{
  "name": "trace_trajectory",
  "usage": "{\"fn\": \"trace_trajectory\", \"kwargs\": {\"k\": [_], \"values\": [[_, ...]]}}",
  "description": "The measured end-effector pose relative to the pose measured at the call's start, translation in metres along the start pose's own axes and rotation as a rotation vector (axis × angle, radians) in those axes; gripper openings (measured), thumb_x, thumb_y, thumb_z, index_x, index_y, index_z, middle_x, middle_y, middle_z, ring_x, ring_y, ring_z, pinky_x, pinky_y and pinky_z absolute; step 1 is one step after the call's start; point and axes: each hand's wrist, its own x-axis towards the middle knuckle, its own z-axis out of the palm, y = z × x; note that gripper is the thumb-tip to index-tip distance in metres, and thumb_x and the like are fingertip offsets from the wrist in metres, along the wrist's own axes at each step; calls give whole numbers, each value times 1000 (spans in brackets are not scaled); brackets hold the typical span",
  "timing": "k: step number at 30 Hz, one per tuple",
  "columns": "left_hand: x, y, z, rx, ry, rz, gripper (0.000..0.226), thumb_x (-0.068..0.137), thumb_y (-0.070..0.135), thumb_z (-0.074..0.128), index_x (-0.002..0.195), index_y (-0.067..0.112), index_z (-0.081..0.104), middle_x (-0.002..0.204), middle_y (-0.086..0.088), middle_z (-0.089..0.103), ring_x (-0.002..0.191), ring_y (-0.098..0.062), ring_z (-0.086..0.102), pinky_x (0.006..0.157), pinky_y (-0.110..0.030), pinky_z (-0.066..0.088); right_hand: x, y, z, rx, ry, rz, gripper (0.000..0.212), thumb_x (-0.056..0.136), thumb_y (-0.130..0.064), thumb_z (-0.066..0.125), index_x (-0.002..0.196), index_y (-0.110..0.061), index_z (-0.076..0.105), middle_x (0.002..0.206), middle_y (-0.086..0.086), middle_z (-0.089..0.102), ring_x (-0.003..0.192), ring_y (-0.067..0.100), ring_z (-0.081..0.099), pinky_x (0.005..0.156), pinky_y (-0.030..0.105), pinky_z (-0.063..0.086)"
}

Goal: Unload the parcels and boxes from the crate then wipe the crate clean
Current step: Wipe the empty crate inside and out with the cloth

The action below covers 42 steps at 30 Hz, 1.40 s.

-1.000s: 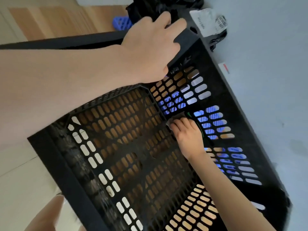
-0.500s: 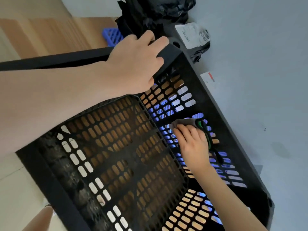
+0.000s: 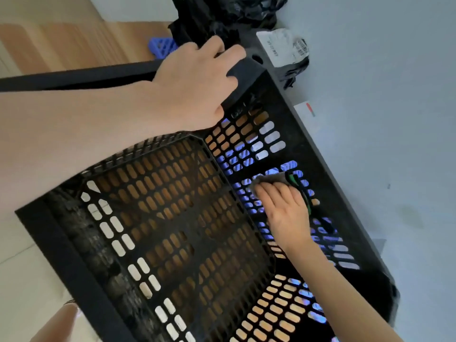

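A black slotted plastic crate [image 3: 74, 257] fills the view, tilted, with nothing inside it. My left hand [image 3: 195, 87] grips the crate's far corner rim. Inside the crate, my right hand [image 3: 283, 208] presses a grey cloth with a green edge [image 3: 276, 178] flat against the right inner wall. Most of the cloth is hidden under my fingers. Black plastic parcels [image 3: 234, 13] lie outside the crate beyond the far corner, one with a white shipping label [image 3: 283, 46].
A blue slotted object [image 3: 161, 46] lies on the wooden floor [image 3: 61, 45] behind the crate. A white card with a red mark [image 3: 307, 112] sits against the crate's right side on the pale grey surface [image 3: 382, 119]. My knee shows at the bottom left.
My right hand with the cloth has slid along the right inner wall, away from the floor corner. The view has shifted, so the crate sits lower. My left hand keeps its hold on the corner.
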Motion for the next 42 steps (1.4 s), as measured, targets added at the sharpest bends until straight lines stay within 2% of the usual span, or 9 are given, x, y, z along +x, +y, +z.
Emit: {"fn": "trace_trajectory", "kwargs": {"k": [4, 7, 15, 21, 24, 27, 33, 37, 42], "values": [[0, 0, -2, -22, 7, 3, 32, 88, 25, 53, 110, 5, 65, 151, -12, 31, 125, -36, 40, 68, -39, 35, -9, 27, -35, -8, 218, 138, 34, 88, -5, 62, 122, -7, 64, 116, 6, 67, 106, 24, 52, 92, 39, 38], [0, 1, -3, -21, -6, 5, 32, 88, 25, 52, 109, 5, 65, 152, -12, 30, 125, -36, 39, 68, -38, 34, -14, 27, -32, -57, 231, 143, 36, 86, -4, 64, 122, -10, 65, 116, 5, 67, 105, 23, 51, 89, 39, 37], [3, 0, 0, -15, -21, -3, 32, 90, 28, 53, 111, 5, 62, 154, -12, 26, 128, -36, 37, 70, -38, 31, -11, -25, 49, -44, -108, -55, 36, 87, -11, 43, 110, -9, 71, 104, 7, 69, 97, 26, 64, 86, 37, 47], [3, -1, 1, -7, -12, -2, 31, 90, 27, 55, 110, 4, 64, 154, -13, 26, 127, -37, 37, 68, -38, 30, -6, -36, 57, -62, -267, -162, 23, 75, -13, 71, 98, -10, 74, 94, 5, 71, 92, 24, 66, 87, 32, 52], [2, -1, 2, -6, -6, 5, 31, 90, 26, 55, 108, 4, 65, 152, -12, 29, 124, -37, 39, 67, -37, 30, -12, -19, 28, -45, -187, -110, 31, 76, -13, 72, 107, -9, 71, 101, 5, 70, 98, 26, 64, 90, 35, 50], [1, -1, 0, -10, -5, 14, 29, 88, 26, 55, 105, 5, 67, 151, -13, 31, 122, -37, 41, 65, -36, 29, -19, 5, -9, -26, -17, 35, 31, 87, -10, 53, 114, -10, 68, 111, 5, 67, 105, 24, 56, 91, 36, 40], [0, -2, 0, -13, 9, 22, 29, 87, 25, 55, 103, 5, 68, 151, -13, 31, 121, -36, 42, 65, -36, 31, -33, 25, -29, -72, 232, 192, 34, 85, -1, 58, 116, -12, 68, 114, 5, 67, 103, 24, 51, 87, 40, 36], [-1, -2, 1, -7, 16, 19, 31, 88, 26, 53, 106, 4, 67, 152, -13, 30, 124, -37, 41, 68, -38, 33, -32, -1, 9, -83, 50, 90, 32, 86, -7, 51, 112, -12, 69, 113, 6, 67, 103, 25, 55, 86, 38, 37], [0, -2, 2, -13, 4, 16, 30, 89, 24, 53, 105, 2, 65, 152, -13, 29, 125, -38, 39, 70, -41, 34, -26, -38, 56, -41, -343, -36, 35, 64, -17, 83, 97, -12, 73, 99, 5, 70, 96, 25, 65, 87, 35, 50]]}}
